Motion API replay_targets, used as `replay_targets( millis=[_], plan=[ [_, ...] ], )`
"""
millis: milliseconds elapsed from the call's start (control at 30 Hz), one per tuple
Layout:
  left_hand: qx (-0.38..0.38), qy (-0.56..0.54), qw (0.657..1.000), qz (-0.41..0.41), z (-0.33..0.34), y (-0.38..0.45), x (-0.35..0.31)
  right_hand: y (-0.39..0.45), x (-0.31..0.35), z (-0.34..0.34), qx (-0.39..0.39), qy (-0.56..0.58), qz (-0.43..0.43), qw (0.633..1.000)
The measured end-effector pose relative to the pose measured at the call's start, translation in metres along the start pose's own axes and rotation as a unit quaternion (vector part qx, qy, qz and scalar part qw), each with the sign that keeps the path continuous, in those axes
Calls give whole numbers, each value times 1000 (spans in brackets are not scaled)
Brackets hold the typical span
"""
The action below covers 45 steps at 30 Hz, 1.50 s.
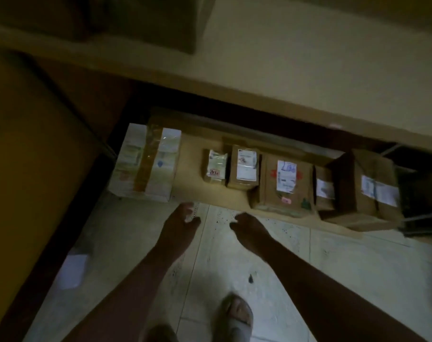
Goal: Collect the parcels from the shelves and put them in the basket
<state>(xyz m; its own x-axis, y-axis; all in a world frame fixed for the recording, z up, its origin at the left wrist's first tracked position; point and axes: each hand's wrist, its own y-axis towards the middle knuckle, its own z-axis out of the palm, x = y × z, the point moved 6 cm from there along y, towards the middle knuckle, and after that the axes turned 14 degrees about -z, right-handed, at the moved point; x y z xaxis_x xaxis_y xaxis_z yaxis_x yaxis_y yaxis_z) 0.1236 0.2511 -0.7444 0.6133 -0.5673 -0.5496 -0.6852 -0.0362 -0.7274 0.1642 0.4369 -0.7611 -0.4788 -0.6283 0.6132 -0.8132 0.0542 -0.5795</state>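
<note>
Both hands reach down toward the bottom shelf (190,154), and neither holds anything. The left hand (182,218) is loosely open with fingers spread; the right hand (247,224) has its fingers curled under, empty, though the dim light hides how far it is closed.

The parcels sit in a row just beyond the hands. A white taped parcel (145,161) lies ahead and to the left of the left hand. A small labelled box (215,167) and a taller brown box (244,169) stand straight ahead, touching each other. A larger carton with red markings (284,183) sits ahead of the right hand, and two more cartons further right — the last one (368,188) tilted. No basket is in view.

The risks look plain. The boxes are packed tight, so pulling one could drag or topple its neighbour — the tilted carton seems likeliest to slide off. The upper shelf (284,70) overhangs the row, so lifting straight up could knock a parcel against its edge. The poor light may also spoil the grip.
</note>
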Motion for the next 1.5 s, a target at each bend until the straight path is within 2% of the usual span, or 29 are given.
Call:
replay_targets(
  millis=[133,300,467,600,767,900,967,1033,1133,1300,1367,1500],
  plan=[
    [-17,-74,997,-12,26,118,-6,137,-2,18,-62,69,-53,994],
    [-37,-96,993,60,58,225,-26,233,-27,40,-160,82,-73,981],
    [106,-194,975,-25,112,272,-20,241,-46,61,-167,120,-116,972],
    [112,-242,961,-76,105,253,17,201,-39,61,-135,201,-100,965],
    [99,-289,947,-98,57,161,30,90,1,57,-103,255,-61,960],
    [106,-312,936,-127,-12,33,7,-15,50,15,-141,267,-24,953],
    [114,-339,922,-148,-53,-46,-8,-73,86,-14,-135,282,-19,950],
    [115,-350,918,-148,-95,-125,-20,-128,134,-36,-64,298,-27,952],
    [96,-330,931,-123,-152,-236,-28,-207,207,-55,64,348,-60,933],
    [44,-369,924,-87,-203,-390,4,-306,274,-50,170,307,-147,925],
    [-9,-408,909,-81,-211,-447,30,-341,293,-34,232,280,-184,913],
    [-169,-479,859,-63,-205,-561,88,-416,323,5,359,194,-277,870]
  ],
)
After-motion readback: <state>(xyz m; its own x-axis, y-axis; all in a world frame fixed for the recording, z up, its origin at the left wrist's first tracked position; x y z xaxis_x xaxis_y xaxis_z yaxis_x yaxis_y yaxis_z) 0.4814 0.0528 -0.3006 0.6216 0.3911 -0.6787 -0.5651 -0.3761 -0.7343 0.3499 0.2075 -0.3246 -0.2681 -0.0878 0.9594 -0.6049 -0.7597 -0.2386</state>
